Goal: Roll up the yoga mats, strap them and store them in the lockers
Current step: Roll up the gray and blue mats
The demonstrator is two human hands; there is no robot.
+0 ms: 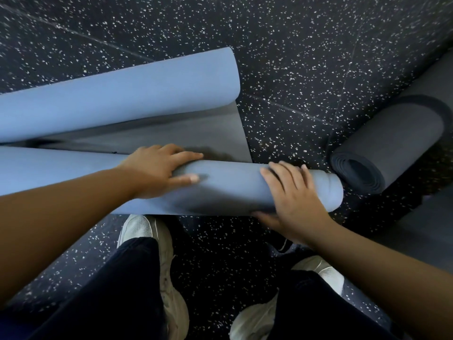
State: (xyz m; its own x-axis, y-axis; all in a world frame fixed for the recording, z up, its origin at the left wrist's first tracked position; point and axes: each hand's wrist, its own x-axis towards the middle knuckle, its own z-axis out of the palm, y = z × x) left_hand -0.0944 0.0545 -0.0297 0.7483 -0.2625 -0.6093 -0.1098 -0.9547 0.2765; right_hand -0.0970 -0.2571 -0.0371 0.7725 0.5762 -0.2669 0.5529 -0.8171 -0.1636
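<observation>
Both hands are pressing on the near blue roll (232, 190): left hand (159, 169) lying fairly flat over its top with fingers extended, right hand (291, 200) cupping round its end, thumb underneath, above two pale shoes (147, 231) on the speckled floor (294, 57). Rolling is looking partly done, as a grey strip of mat (196, 133) is lying unrolled between this roll and a farther blue curl (122, 94). A dark mat (392, 143) is sitting rolled at right; no strap or lockers are showing, so strapping and storing appear left.
</observation>
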